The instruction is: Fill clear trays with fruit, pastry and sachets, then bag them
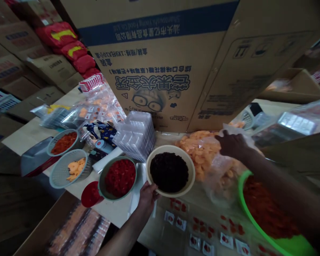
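My left hand [147,196] grips the near rim of a cream bowl [188,165] filled with dark, almost black pieces. Just left of it stands a green-grey bowl [101,181] of red pieces. My right hand [231,144] reaches forward with its fingers closed on the clear plastic of a bag [202,151] holding orange pieces, which lies behind and to the right of the cream bowl. A stack of clear plastic trays [136,137] rises behind the two bowls.
A large upside-down cardboard box [160,53] walls off the back. A green basin [245,202] of red pieces sits under my right arm. Two sieve baskets [59,170] lie at left, small packets [202,234] near the front edge, an open box [77,231] below.
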Demonstrator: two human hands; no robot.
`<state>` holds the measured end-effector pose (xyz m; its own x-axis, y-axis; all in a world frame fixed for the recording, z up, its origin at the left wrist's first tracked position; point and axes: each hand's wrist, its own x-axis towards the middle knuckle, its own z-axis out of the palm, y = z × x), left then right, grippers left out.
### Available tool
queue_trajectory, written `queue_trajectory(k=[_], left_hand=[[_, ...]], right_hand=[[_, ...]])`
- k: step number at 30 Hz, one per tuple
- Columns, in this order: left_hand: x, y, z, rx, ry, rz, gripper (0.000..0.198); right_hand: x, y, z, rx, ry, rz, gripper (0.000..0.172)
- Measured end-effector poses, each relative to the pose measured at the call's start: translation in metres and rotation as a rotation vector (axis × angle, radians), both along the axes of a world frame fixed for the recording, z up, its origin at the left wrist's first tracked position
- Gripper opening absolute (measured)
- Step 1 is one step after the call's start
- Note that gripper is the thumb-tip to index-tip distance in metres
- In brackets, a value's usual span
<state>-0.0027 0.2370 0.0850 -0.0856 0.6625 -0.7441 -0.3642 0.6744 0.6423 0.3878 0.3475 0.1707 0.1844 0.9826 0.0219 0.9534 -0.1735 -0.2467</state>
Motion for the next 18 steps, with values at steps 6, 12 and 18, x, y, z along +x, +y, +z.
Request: queue_trajectory(k=[6, 12, 18], left_hand=[[-0.019, -0.016, 0.001, -0.031, 0.043, -0.029, 0.038], [-0.019, -0.019, 0.001, -0.058, 0.046, -0.054, 0.036], [0.001, 0.005, -0.008, -0.029, 0.030, -0.026, 0.030]], right_hand=[[-0.094, 0.048, -0.069, -0.283, -0.148, 0.408, 0.078], [-0.078, 0.048, -0.106, -0.327, -0.235, 0.431, 0.041], [0.012, 0.026, -0.072, -0.291, -0.334, 0.337, 0.022]])
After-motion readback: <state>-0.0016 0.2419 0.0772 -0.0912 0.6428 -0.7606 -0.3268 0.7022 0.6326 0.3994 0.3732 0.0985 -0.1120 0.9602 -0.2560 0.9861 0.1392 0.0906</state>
